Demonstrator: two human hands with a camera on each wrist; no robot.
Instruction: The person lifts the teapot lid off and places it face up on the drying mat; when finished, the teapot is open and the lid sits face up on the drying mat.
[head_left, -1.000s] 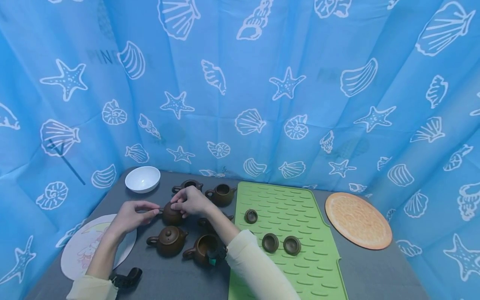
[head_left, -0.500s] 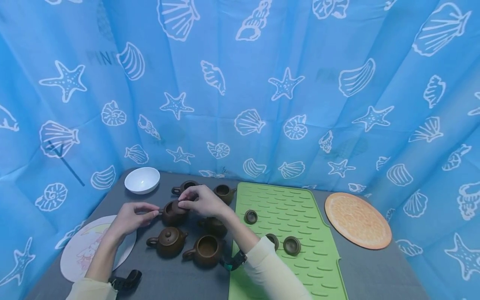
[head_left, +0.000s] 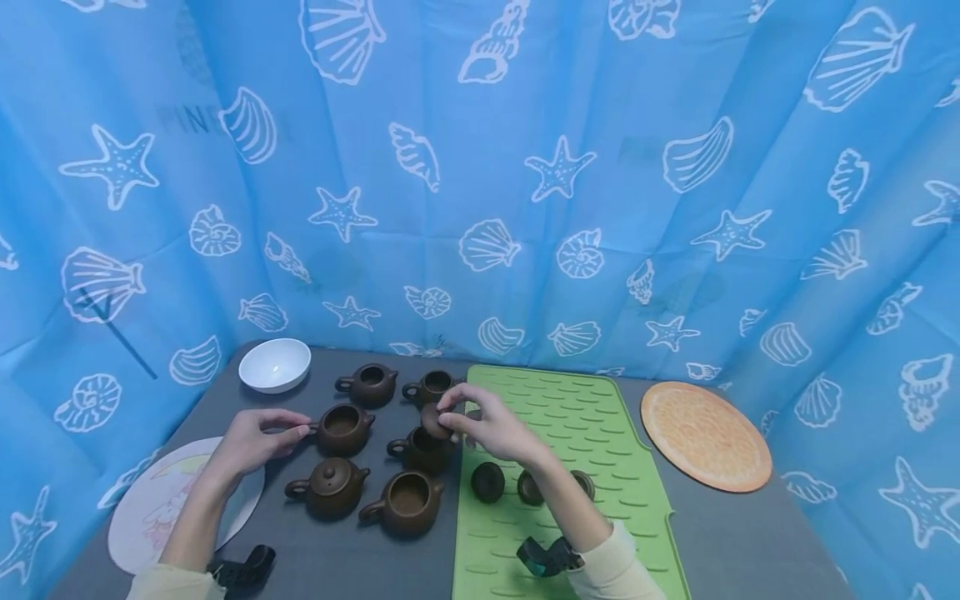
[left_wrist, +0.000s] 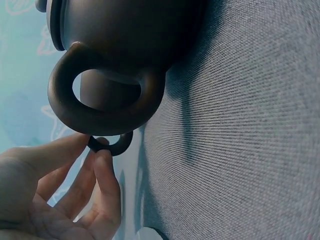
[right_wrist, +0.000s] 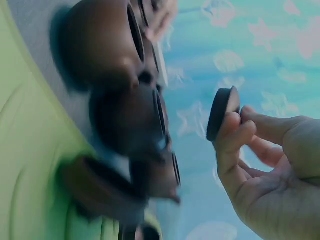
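In the head view my left hand pinches the handle of a brown clay teapot, which stands uncovered on the table. The left wrist view shows thumb and fingertips on that small loop handle, behind a nearer teapot's larger handle. My right hand holds a round brown lid between thumb and fingers, raised above an uncovered teapot near the mat's left edge. In the right wrist view this lid is tilted on edge, clear of the teapots.
Other uncovered teapots stand close together; one teapot wears its lid. Several lids lie on a green mat. Around are a white bowl, a pale round placemat and an orange-tan round mat. A blue curtain hangs behind.
My right hand has lifted the lid off the teapot that my left hand steadies and carried it right, toward the green mat. My left hand has stayed on the handle.
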